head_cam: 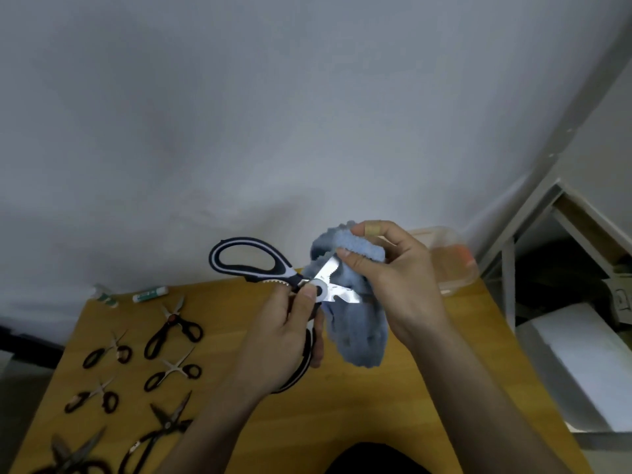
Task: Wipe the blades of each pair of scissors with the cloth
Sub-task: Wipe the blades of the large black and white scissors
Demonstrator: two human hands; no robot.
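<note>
Fingers (345, 260) of the right hand (393, 278) pinch the blue cloth (355, 333) around one blade of the large black-and-white scissors (270, 271), while the left hand (290, 333) grips their lower handle, held open above the surface (342, 412). Wiping looks mid-stroke; next the cloth should probably slide to the tip, then take the bare second blade. Six or seven more pairs lie left, plus two glue sticks (150, 295).

The big black-and-white scissors (273, 278) are wide open in the air, one shiny blade tucked inside the fluffy blue cloth (355, 323).
</note>
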